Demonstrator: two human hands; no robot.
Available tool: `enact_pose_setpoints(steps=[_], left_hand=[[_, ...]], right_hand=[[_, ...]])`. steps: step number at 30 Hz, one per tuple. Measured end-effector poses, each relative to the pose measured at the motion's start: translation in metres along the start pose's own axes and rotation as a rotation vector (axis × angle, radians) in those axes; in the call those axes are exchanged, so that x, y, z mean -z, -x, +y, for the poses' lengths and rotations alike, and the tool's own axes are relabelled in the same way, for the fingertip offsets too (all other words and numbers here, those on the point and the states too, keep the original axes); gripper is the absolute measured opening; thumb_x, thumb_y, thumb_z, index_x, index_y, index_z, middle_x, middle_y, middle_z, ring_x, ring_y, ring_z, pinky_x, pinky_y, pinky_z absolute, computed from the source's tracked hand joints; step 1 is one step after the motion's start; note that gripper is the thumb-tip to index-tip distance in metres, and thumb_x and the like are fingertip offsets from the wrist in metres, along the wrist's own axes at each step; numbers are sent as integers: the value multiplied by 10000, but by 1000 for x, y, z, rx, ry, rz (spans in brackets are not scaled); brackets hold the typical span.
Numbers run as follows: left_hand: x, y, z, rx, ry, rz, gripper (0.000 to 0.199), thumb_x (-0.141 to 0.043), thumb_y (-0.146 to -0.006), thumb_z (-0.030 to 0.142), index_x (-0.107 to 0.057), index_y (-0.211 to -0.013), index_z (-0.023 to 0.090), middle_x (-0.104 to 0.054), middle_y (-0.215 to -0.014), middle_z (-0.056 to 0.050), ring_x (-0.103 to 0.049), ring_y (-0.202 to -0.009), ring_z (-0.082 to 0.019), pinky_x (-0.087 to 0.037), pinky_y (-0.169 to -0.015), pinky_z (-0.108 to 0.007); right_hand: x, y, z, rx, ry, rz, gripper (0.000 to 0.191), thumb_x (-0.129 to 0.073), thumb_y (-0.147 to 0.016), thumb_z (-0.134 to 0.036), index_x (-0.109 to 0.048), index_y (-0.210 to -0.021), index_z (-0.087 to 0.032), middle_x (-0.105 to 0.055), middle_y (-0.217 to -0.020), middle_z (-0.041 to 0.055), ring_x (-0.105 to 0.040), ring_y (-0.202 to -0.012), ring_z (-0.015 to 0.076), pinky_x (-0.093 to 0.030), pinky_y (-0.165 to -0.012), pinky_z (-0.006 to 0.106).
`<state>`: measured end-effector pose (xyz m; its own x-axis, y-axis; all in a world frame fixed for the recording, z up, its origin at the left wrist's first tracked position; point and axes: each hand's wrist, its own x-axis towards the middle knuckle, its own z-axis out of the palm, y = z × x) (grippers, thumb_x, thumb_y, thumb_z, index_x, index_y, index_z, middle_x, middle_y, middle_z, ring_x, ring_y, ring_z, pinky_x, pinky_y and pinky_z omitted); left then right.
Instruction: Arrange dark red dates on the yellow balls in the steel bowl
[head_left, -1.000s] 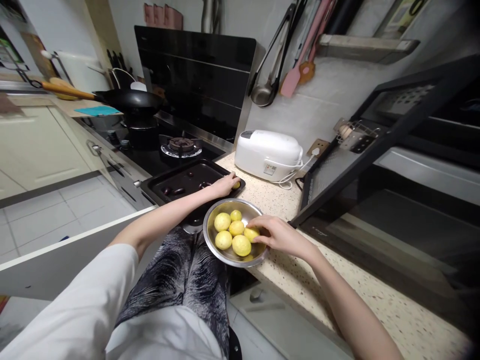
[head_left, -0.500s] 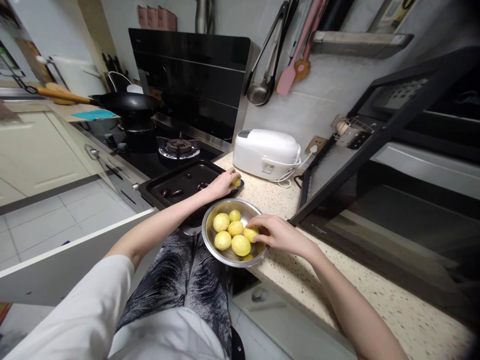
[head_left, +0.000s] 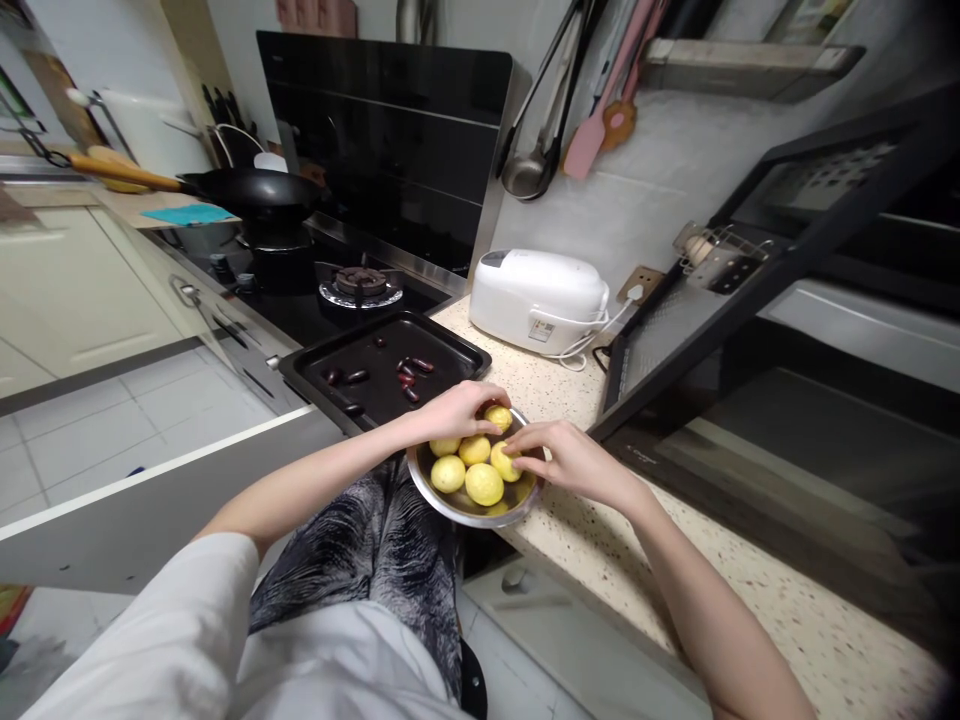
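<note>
A steel bowl (head_left: pixel 450 512) at the counter's front edge holds several round yellow fruits (head_left: pixel 484 484), perhaps lemons or passion fruit. My left hand (head_left: pixel 469 407) reaches over the bowl's far side, its fingers closed around one yellow fruit (head_left: pixel 498 418). From the right, my right hand (head_left: pixel 574 460) has its fingers and thumb on another yellow fruit (head_left: pixel 504 461) inside the bowl. Behind my left hand lies a black baking tray (head_left: pixel 375 350), with several small, dark red, oblong pieces on it; their kind is unclear.
A white rice cooker (head_left: pixel 536 300) stands on the speckled counter (head_left: pixel 600 560) beyond the bowl. The gas burner (head_left: pixel 361 285) and a wok (head_left: pixel 259 190) are farther left. A dark oven-like appliance (head_left: pixel 787 420) fills the right side. An open drawer (head_left: pixel 172 490) juts out at left.
My left hand has come from the tray's right corner back to the bowl, with a yellow fruit in its fingers. My right hand remains on its fruit. More of the tray shows.
</note>
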<state>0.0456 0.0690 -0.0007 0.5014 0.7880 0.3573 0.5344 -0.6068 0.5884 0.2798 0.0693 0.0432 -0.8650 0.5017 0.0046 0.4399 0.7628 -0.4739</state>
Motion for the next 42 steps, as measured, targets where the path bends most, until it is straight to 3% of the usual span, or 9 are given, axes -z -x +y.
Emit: enact_pose_setpoints(steps=[8,11,15,18,29,34,36,39,42], left_hand=[[0,9,8,-37,-92,-65,249,-616,-994,270,-686,-1210,167,-667,-1165,-101,-674,-1027,-212,-515,-934,-322],[-2,10,6,-57,-116,-66,227,-575,-1013,226,-695,-1195,161,-668,-1161,-98,-673,-1032,-207,-510,-938,-307],[-6,9,5,-60,-196,-50,201,-555,-1021,222,-740,-1081,169,-680,-1044,-75,-677,-963,-202,-513,-880,-293],[-8,10,7,-60,-244,-43,257,-506,-1042,222,-756,-1041,162,-688,-1014,-77,-676,-938,-201,-516,-869,-298],[1,20,7,-43,-226,-53,286,-493,-1049,239,-747,-1170,185,-698,-1195,-106,-661,-1146,-234,-504,-1046,-369],[29,31,-17,86,-259,237,316,-464,-1051,241,-711,-1237,177,-664,-1277,-116,-620,-1202,-238,-484,-1082,-390],[43,36,-37,198,-353,281,353,-512,-1035,308,-664,-1323,173,-632,-1341,-136,-589,-1257,-274,-462,-1107,-435],[60,41,-70,403,-449,140,690,-652,-938,506,-500,-1511,152,-500,-1530,-201,-490,-1397,-367,-415,-1139,-512],[70,42,-93,493,-433,-50,903,-642,-884,658,-377,-1597,170,-364,-1650,-216,-354,-1516,-385,-342,-1189,-512]], right_hand=[[-2,-1,-1,-24,24,27,145,-670,-946,-217,-813,-974,-218,-811,-1043,55,-747,-967,247,-558,-913,375],[-3,-1,0,-47,33,105,143,-653,-955,-227,-790,-993,-208,-799,-1015,61,-742,-918,234,-567,-889,372],[-6,-2,6,-12,8,229,187,-643,-963,-233,-762,-1107,-217,-773,-1187,77,-733,-1061,246,-561,-982,399],[-10,-4,9,-15,45,226,212,-620,-969,-215,-764,-1125,-215,-755,-1256,84,-727,-1114,260,-558,-1016,429],[-31,-7,8,-21,210,264,204,-557,-1009,-254,-738,-1096,-225,-743,-1218,78,-736,-1058,253,-590,-920,389],[-35,-10,6,-53,309,251,212,-527,-1022,-253,-683,-1157,-205,-734,-1179,95,-727,-1027,264,-590,-869,385],[-37,-10,6,-60,329,251,216,-513,-1029,-265,-672,-1163,-207,-727,-1189,99,-723,-1026,263,-589,-861,381],[-39,-11,5,-65,348,256,218,-502,-1034,-275,-663,-1168,-216,-724,-1196,99,-722,-1021,258,-590,-850,369],[-40,-11,5,-62,359,262,219,-500,-1032,-267,-663,-1168,-215,-727,-1189,99,-725,-1018,256,-590,-853,368]])
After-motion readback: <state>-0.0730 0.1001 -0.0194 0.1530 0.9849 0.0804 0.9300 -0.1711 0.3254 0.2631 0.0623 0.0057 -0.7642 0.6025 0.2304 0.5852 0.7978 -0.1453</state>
